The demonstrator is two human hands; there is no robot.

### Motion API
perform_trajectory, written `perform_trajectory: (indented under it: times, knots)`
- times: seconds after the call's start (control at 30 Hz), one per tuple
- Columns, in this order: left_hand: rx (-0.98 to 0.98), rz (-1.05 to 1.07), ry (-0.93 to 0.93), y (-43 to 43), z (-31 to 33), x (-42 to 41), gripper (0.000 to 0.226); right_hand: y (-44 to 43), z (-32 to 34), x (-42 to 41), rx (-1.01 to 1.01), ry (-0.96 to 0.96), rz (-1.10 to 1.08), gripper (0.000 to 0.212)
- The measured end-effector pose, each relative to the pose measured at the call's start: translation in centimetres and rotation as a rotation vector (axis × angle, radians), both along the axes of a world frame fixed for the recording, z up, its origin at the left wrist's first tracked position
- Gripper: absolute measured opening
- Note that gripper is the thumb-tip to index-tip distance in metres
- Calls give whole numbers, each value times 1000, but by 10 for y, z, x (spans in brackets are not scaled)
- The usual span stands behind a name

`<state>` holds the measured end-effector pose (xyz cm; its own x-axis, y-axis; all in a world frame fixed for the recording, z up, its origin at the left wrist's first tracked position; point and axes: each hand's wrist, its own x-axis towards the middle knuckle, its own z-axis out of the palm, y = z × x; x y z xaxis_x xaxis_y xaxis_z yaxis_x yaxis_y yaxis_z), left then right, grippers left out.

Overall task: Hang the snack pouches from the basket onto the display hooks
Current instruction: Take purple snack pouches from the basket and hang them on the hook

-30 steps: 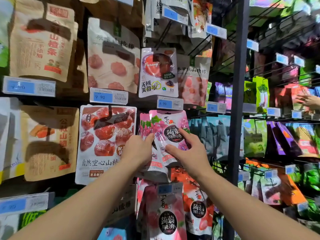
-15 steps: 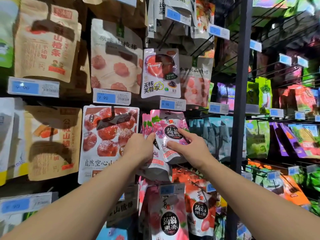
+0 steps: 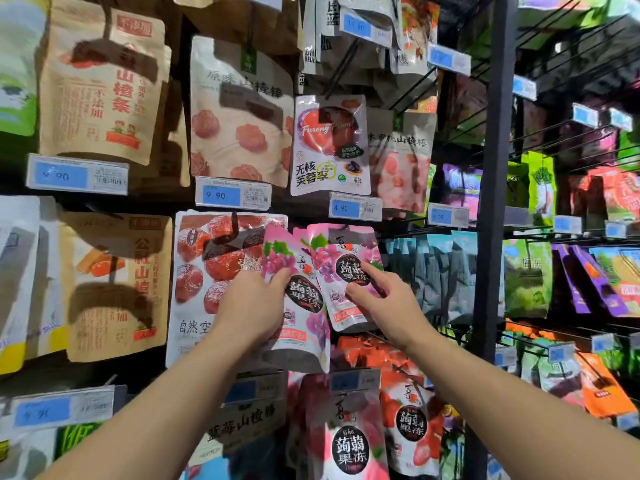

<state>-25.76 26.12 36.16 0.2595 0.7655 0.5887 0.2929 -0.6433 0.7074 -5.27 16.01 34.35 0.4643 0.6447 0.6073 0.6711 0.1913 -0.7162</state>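
Against the packed display rack (image 3: 491, 202), left hand (image 3: 252, 306) grips a pink pouch (image 3: 303, 299), right hand (image 3: 388, 303) pinches the neighbouring pouch (image 3: 341, 258).

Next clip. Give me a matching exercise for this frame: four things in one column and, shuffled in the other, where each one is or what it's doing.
Things
1. strawberry pouch
2. right hand
3. plum pouch
4. left hand

Place or state
A. grips the lower grape pouch
B. holds the upper grape pouch
C. hangs in the row above both grape pouches
D. hangs in the row below both grape pouches

Pairs: 1-D, 2-B, 3-C, 4-A
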Motion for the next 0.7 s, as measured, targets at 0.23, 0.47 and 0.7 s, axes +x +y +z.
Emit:
perform_trajectory:
  times: [0.23,0.47,0.7]
  knots:
    - [110,78,-41,8,-8,-34,66,44,-13,-4,-5,17,-57,61]
    - [82,35,-49,25,-9,-47,63,86,-13,-5,-181,-62,-178,74]
    - [46,17,-81,26,-11,-46,62,93,4,-17,-329,-104,-316,70]
